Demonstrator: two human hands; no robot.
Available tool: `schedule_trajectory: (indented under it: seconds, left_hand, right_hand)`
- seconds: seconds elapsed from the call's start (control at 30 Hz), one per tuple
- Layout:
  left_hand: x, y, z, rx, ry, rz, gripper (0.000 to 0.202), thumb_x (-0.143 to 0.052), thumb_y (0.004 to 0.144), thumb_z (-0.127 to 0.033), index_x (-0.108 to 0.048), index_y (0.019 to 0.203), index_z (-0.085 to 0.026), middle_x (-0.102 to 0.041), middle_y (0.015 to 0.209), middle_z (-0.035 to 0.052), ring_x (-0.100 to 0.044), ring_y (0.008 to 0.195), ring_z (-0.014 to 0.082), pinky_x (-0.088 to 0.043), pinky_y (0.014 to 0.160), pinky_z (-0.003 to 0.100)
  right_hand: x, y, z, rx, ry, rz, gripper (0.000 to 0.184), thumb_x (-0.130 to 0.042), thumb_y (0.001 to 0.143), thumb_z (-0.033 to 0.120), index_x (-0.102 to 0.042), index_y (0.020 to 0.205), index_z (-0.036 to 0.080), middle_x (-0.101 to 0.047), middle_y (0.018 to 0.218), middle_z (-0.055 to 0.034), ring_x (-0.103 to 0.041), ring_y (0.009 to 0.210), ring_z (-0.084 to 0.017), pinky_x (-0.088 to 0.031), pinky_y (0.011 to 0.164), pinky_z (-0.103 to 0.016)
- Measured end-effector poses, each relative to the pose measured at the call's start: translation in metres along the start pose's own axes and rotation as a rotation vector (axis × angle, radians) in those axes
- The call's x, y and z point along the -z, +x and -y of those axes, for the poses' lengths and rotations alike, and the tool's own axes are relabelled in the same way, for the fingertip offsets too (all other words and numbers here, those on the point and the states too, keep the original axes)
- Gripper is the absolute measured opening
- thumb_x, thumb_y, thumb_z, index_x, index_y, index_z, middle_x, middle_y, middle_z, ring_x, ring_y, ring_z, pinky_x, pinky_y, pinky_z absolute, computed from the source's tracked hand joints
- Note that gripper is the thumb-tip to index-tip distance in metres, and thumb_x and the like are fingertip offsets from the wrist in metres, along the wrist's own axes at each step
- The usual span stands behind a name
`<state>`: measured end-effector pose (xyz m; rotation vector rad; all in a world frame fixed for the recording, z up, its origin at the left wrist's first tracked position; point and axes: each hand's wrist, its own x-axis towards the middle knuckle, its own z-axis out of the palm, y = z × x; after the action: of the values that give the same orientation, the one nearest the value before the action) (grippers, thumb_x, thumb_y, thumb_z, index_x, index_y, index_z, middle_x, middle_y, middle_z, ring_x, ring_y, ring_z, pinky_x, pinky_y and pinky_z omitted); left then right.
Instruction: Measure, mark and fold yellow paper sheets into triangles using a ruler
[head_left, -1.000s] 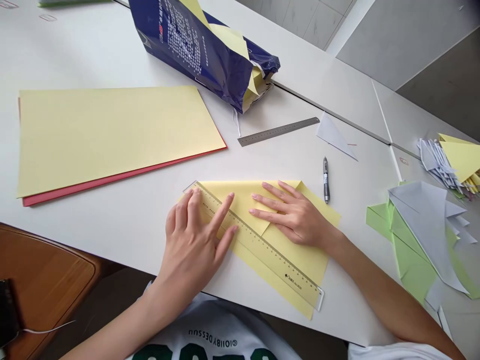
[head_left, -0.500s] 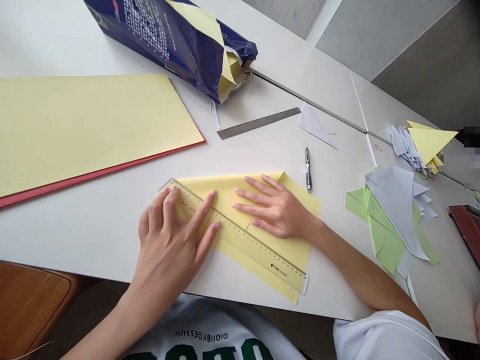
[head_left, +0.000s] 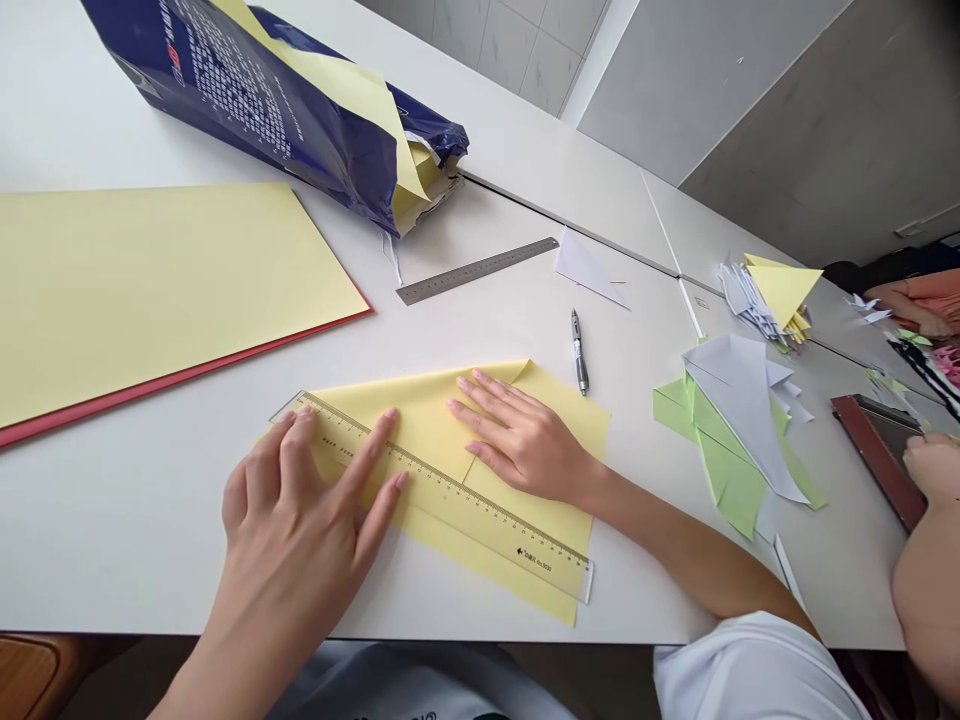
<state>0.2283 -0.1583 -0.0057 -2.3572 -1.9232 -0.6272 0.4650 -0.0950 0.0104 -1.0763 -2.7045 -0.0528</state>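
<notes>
A folded sheet of pale yellow paper (head_left: pixel 427 430) lies flat on the white table (head_left: pixel 660 590), with a clear plastic ruler (head_left: pixel 442 490) laid diagonally across it. My left hand (head_left: pixel 296 510) presses down on the ruler's upper end, fingers spread, and two fingertips reach past its edge onto the paper. Just beyond the ruler, my right hand (head_left: pixel 525 445) rests flat on the yellow paper, its fingers apart. A steel ruler (head_left: pixel 476 270) and a pen (head_left: pixel 579 350) lie beyond my right hand, touching neither hand.
A stack of yellow sheets (head_left: pixel 150 300) over red card lies left. A torn blue bag (head_left: pixel 255 100) holds yellow paper. A grey paper triangle (head_left: pixel 583 268), green and grey cutouts (head_left: pixel 720 450) and a paper pile (head_left: pixel 757 300) lie right. A co-worker's hand (head_left: pixel 934 470) touches a red-framed object (head_left: pixel 877 450).
The whole scene has shifted left in view as my head turned. My hands stay on the ruler and paper. A co-worker's arm and a red-framed object have come into view at right.
</notes>
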Motion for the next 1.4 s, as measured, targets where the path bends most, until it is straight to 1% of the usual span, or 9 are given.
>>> schedule_trajectory:
  seconds: [0.3,0.47,0.57,0.7,0.83,0.93,1.1,1.3,1.4]
  left_hand:
    - [-0.002,0.0,0.001,-0.007,0.022,0.001,0.048,-0.041,0.096,-0.044,-0.046,0.143,-0.035,-0.032,0.143,0.0184,-0.03,0.139,0.0442,-0.038,0.103,0.064]
    - [-0.001,0.0,0.001,-0.017,0.012,-0.002,0.049,-0.04,0.096,-0.044,-0.045,0.143,-0.034,-0.032,0.144,0.019,-0.029,0.14,0.043,-0.038,0.104,0.062]
    - [0.0,0.001,0.0,-0.017,0.015,0.012,0.049,-0.04,0.096,-0.045,-0.047,0.143,-0.034,-0.033,0.142,0.0198,-0.03,0.14,0.0429,-0.038,0.104,0.062]
    - [0.003,0.001,-0.001,-0.021,0.049,0.038,0.049,-0.04,0.096,-0.044,-0.047,0.143,-0.031,-0.032,0.142,0.0222,-0.032,0.138,0.0446,-0.04,0.101,0.063]
    - [0.007,-0.001,-0.003,-0.009,0.06,0.078,0.051,-0.042,0.096,-0.044,-0.043,0.145,-0.031,-0.031,0.142,0.0219,-0.033,0.138,0.043,-0.041,0.103,0.061]
    - [0.009,-0.002,-0.005,0.008,0.052,0.089,0.051,-0.042,0.096,-0.044,-0.044,0.145,-0.031,-0.032,0.142,0.0223,-0.034,0.137,0.0433,-0.04,0.104,0.061]
    - [0.009,-0.004,-0.007,0.041,0.0,0.091,0.05,-0.043,0.096,-0.044,-0.044,0.145,-0.033,-0.035,0.143,0.0201,-0.032,0.139,0.042,-0.04,0.104,0.061]
    - [0.007,-0.005,-0.007,0.046,-0.015,0.068,0.05,-0.044,0.096,-0.045,-0.045,0.144,-0.033,-0.036,0.144,0.0184,-0.032,0.138,0.0408,-0.039,0.105,0.06]
    - [0.007,-0.006,-0.007,0.037,0.015,0.059,0.05,-0.043,0.096,-0.045,-0.043,0.145,-0.033,-0.035,0.143,0.0193,-0.032,0.138,0.0402,-0.04,0.104,0.06]
  right_hand:
    - [-0.004,0.0,-0.006,-0.196,-0.061,-0.056,0.054,-0.035,0.103,0.039,-0.051,0.139,0.002,-0.05,0.145,-0.0141,-0.045,0.139,-0.024,-0.042,0.116,-0.038]
    - [-0.008,-0.001,-0.01,-0.247,-0.041,-0.043,0.053,-0.036,0.102,0.037,-0.048,0.142,0.004,-0.048,0.147,-0.0142,-0.042,0.141,-0.023,-0.039,0.118,-0.038]
    - [-0.011,-0.004,-0.011,-0.298,-0.065,-0.089,0.054,-0.037,0.102,0.038,-0.05,0.141,0.004,-0.05,0.145,-0.0164,-0.045,0.139,-0.026,-0.043,0.116,-0.042]
    - [-0.014,-0.009,-0.013,-0.365,-0.076,-0.133,0.051,-0.039,0.101,0.037,-0.048,0.144,0.011,-0.054,0.142,-0.0148,-0.049,0.136,-0.029,-0.049,0.109,-0.048]
    - [-0.014,-0.014,-0.013,-0.341,-0.109,-0.175,0.048,-0.042,0.101,0.034,-0.05,0.143,0.014,-0.057,0.139,-0.013,-0.053,0.132,-0.031,-0.052,0.104,-0.05]
    - [-0.014,-0.016,-0.012,-0.318,-0.147,-0.17,0.046,-0.044,0.1,0.035,-0.053,0.14,0.013,-0.058,0.138,-0.0139,-0.051,0.134,-0.033,-0.048,0.106,-0.055]
    - [-0.014,-0.017,-0.014,-0.271,-0.125,-0.152,0.05,-0.043,0.101,0.033,-0.043,0.147,0.015,-0.055,0.141,-0.0147,-0.05,0.135,-0.031,-0.042,0.112,-0.057]
    - [-0.013,-0.017,-0.013,-0.262,-0.078,-0.13,0.049,-0.044,0.1,0.028,-0.04,0.149,0.032,-0.046,0.151,-0.0085,-0.043,0.14,-0.031,-0.048,0.106,-0.057]
    - [-0.011,-0.017,-0.013,-0.242,-0.074,-0.123,0.049,-0.046,0.1,0.028,-0.041,0.148,0.031,-0.046,0.15,-0.0096,-0.039,0.143,-0.032,-0.047,0.106,-0.059]
